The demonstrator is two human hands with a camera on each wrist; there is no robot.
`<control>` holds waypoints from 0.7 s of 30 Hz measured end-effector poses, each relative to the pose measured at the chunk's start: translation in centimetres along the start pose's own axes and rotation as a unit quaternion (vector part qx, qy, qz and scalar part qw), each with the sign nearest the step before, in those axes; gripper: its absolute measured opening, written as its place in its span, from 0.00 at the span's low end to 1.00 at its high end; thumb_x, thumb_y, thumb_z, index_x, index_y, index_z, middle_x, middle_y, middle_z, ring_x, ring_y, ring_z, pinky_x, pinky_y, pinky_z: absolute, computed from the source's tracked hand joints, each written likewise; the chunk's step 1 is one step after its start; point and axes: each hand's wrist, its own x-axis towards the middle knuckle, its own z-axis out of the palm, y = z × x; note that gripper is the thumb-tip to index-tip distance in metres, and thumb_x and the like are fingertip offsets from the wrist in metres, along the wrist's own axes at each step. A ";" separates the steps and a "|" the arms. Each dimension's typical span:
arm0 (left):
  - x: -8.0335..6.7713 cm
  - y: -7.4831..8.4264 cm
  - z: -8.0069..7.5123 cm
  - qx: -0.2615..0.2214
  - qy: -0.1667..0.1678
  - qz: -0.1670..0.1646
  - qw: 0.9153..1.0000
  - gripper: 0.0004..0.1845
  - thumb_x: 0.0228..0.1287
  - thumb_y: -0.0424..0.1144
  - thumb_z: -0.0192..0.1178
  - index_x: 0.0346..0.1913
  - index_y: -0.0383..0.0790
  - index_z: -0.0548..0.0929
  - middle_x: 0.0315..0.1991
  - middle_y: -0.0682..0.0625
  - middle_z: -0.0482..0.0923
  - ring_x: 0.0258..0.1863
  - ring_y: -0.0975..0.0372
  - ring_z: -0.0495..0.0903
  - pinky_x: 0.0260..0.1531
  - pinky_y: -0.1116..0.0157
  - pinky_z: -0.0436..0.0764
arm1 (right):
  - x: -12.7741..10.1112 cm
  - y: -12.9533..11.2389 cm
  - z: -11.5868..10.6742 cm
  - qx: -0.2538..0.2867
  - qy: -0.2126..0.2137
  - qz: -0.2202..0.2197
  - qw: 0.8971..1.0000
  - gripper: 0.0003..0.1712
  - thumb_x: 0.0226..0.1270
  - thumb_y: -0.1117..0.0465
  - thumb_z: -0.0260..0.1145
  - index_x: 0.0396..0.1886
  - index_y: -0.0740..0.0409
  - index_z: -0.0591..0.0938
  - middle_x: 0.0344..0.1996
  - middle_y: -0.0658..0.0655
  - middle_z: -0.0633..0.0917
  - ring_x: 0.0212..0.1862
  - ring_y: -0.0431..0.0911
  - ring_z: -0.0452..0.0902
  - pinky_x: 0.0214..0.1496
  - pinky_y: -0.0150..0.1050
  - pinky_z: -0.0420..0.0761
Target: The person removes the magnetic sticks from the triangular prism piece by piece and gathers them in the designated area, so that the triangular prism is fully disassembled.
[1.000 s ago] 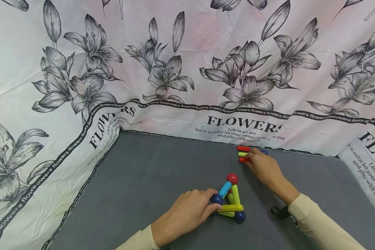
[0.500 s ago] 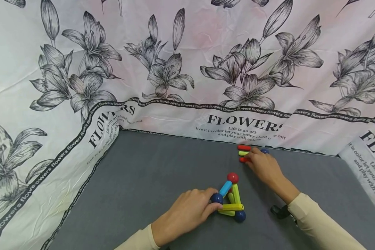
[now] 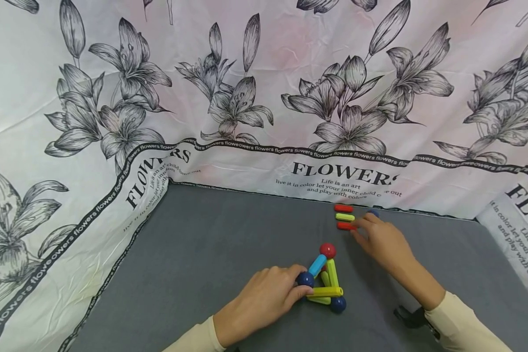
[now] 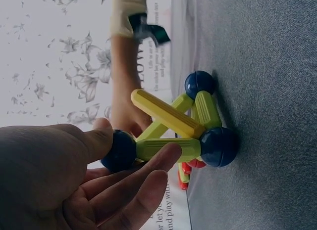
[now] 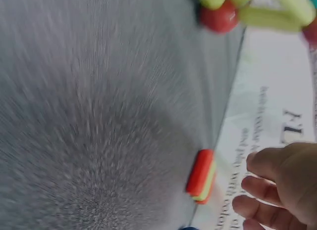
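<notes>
Clearly, the grey felt mat point(image 3: 229, 254) carries everything, with the flower-print cloth point(image 3: 246, 98) along its far edge. Near the mat's front edge the stick-and-ball pyramid point(image 3: 325, 281) is steadied by the left hand point(image 3: 259, 303): thumb and fingers are curled round the dark blue ball point(image 4: 119, 150) at one base corner. By the far edge three loose sticks point(image 3: 344, 217) lie stacked side by side. The right hand point(image 3: 385, 242) is held relaxed and part open, fingertips just beside the lowest red stick point(image 3: 345, 226), nothing gripped. For a clean pick, one stick should be pinched endwise while the pyramid is kept pinned.
</notes>
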 end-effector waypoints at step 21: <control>-0.2 -0.2 0.1 0.020 0.016 0.028 0.999 0.19 0.80 0.56 0.56 0.52 0.43 0.82 0.22 0.62 0.65 0.16 0.73 0.64 0.16 0.73 0.63 | -8.9 -9.9 -2.6 0.095 -0.006 -0.092 0.991 0.18 0.60 0.51 0.83 0.49 0.39 0.88 0.39 0.32 0.80 0.32 0.28 0.70 0.30 0.29 0.75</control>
